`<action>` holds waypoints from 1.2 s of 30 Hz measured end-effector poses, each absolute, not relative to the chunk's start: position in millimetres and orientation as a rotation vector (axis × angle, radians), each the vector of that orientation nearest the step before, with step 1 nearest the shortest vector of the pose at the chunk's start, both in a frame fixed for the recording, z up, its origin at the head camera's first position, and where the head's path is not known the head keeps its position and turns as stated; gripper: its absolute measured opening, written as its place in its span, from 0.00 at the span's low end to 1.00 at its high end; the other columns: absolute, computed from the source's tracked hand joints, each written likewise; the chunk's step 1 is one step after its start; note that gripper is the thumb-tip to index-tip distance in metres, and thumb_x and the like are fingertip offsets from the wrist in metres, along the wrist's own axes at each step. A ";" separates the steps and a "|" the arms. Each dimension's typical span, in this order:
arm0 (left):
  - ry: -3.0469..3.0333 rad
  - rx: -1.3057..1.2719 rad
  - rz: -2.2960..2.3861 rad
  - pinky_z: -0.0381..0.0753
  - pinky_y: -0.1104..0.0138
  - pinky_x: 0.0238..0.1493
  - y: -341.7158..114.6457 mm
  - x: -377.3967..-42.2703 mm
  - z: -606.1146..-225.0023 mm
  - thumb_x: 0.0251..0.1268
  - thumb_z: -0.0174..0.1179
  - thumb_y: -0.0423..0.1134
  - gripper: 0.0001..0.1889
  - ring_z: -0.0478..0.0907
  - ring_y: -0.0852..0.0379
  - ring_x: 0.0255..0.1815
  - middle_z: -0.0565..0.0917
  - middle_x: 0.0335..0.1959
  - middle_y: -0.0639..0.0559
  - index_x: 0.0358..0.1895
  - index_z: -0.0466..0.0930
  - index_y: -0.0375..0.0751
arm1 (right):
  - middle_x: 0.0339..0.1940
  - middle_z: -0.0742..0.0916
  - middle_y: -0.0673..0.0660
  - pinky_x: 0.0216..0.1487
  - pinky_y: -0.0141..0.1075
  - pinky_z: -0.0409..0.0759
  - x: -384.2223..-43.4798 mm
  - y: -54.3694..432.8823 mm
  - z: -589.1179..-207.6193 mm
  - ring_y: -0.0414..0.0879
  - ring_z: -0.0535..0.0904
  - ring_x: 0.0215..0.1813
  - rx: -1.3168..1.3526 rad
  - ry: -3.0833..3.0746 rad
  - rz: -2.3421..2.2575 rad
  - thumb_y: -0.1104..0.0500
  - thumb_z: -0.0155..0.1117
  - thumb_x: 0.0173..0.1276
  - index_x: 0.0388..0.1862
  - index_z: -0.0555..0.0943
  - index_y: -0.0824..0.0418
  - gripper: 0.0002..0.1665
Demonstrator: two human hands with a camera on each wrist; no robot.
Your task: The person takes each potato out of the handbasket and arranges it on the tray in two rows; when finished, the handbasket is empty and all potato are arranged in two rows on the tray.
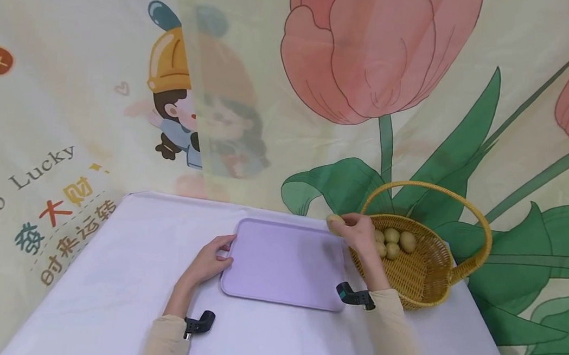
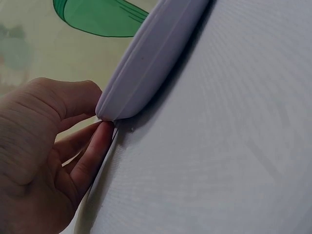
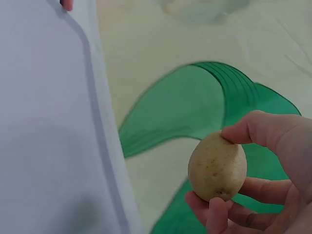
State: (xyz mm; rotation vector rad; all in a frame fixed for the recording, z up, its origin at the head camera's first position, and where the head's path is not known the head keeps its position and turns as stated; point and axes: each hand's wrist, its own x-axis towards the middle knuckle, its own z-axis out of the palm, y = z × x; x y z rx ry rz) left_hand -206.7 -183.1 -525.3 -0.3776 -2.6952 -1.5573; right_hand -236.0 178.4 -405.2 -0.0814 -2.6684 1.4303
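A small pale potato (image 3: 217,165), oval and lightly speckled, is pinched between the thumb and fingers of my right hand (image 1: 360,237). That hand is over the far right corner of a lilac rectangular tray (image 1: 283,270), beside the basket. My left hand (image 1: 208,261) holds the tray's left edge, thumb and fingers pinching the rim (image 2: 141,73) in the left wrist view. The tray lies flat on the white-covered table, with nothing on it. Several more potatoes (image 1: 392,236) lie in the left and back part of a wicker basket (image 1: 437,279); my right wrist partly hides its left side.
The basket stands right of the tray, its tall arched handle (image 1: 487,239) rising over it. A white cloth (image 1: 106,286) covers the table. Close behind the table hangs a printed curtain (image 1: 252,61) with tulips and a cartoon figure. Each wrist wears a black camera (image 1: 200,323).
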 end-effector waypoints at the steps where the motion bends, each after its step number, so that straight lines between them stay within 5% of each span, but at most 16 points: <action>1: -2.695 -0.380 -1.556 0.85 0.60 0.48 -182.6 -207.4 -525.8 0.56 0.63 0.23 0.31 0.76 0.42 0.53 0.76 0.59 0.36 0.67 0.70 0.29 | 0.36 0.85 0.63 0.31 0.33 0.79 -237.4 173.1 -407.2 0.49 0.78 0.34 -0.077 -2.669 1.431 0.53 0.70 0.62 0.44 0.85 0.70 0.21; 7: -2.713 -0.376 -1.539 0.85 0.62 0.46 -178.7 -206.4 -529.2 0.56 0.63 0.23 0.31 0.76 0.43 0.53 0.76 0.59 0.37 0.67 0.70 0.30 | 0.30 0.86 0.63 0.23 0.33 0.80 -244.0 138.7 -426.0 0.47 0.81 0.24 -0.083 -2.705 1.491 0.55 0.71 0.58 0.41 0.83 0.71 0.20; 24: -2.709 -0.380 -1.518 0.85 0.62 0.46 -179.9 -208.0 -526.9 0.56 0.64 0.24 0.31 0.77 0.43 0.52 0.76 0.59 0.36 0.66 0.71 0.30 | 0.32 0.85 0.59 0.31 0.32 0.75 -252.7 71.8 -475.3 0.48 0.78 0.35 -0.197 -2.785 1.595 0.51 0.75 0.52 0.31 0.86 0.68 0.20; 36: -2.727 -0.333 -1.498 0.85 0.65 0.45 -179.5 -205.8 -526.9 0.55 0.64 0.24 0.31 0.76 0.45 0.51 0.76 0.59 0.39 0.66 0.71 0.31 | 0.22 0.84 0.53 0.24 0.28 0.72 -260.7 45.9 -488.9 0.42 0.76 0.25 -0.240 -2.758 1.763 0.52 0.75 0.51 0.21 0.84 0.65 0.16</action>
